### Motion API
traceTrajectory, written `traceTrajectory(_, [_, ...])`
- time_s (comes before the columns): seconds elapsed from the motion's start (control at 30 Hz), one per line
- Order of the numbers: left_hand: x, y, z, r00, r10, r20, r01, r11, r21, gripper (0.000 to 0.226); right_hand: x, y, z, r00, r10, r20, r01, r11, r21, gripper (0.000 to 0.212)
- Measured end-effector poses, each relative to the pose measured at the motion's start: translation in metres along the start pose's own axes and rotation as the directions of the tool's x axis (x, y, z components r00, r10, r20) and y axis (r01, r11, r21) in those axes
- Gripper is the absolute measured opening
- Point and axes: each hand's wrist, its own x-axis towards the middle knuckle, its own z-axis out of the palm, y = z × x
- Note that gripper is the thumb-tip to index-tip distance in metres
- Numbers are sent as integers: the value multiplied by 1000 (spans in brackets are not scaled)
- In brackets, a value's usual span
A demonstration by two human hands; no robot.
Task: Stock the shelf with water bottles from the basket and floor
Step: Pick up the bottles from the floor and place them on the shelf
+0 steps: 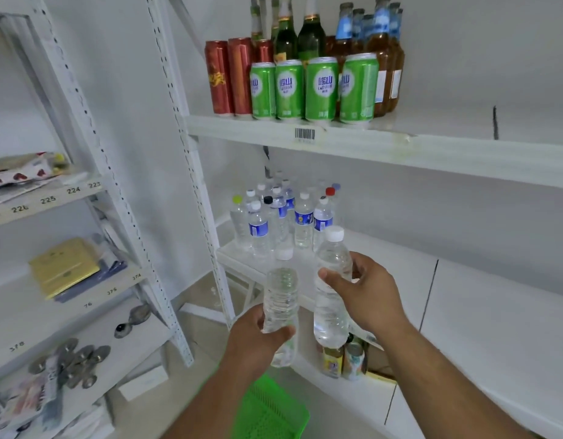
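My left hand (258, 339) grips a clear, label-free water bottle (280, 289) with a white cap around its lower half. My right hand (367, 291) grips a second clear bottle (332, 274), also white-capped, near its middle. Both bottles are upright in front of the middle shelf (384, 258). A cluster of several water bottles (281, 217) with white, black, red and yellow caps stands at that shelf's left end, beyond the two held bottles. A green plastic basket (269, 410) sits on the floor beneath my left forearm; its inside is mostly hidden.
The upper shelf (368, 145) carries green cans (321, 88), red cans (229, 76) and glass bottles. Small jars (343, 359) stand on the lowest shelf. A white upright post (194, 185) borders the shelf's left side. Another rack (52, 280) with packets stands at left.
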Motion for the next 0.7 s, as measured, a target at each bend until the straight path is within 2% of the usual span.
traceTrajectory(0.2, [72,0,-10,998,24,54,-22,999,-31,26,53,-3,27,998,52,-35,-53,998,-37,24])
traceTrajectory(0.37, [143,-12,-20,985,56,162,-51,998,-32,21,90,4,63,988,109,-113,-120,989,-91,29])
traceTrajectory(0.7, [276,-42,-34,936,89,340,-94,996,-3,27,150,11,135,930,245,-274,-286,951,-118,32])
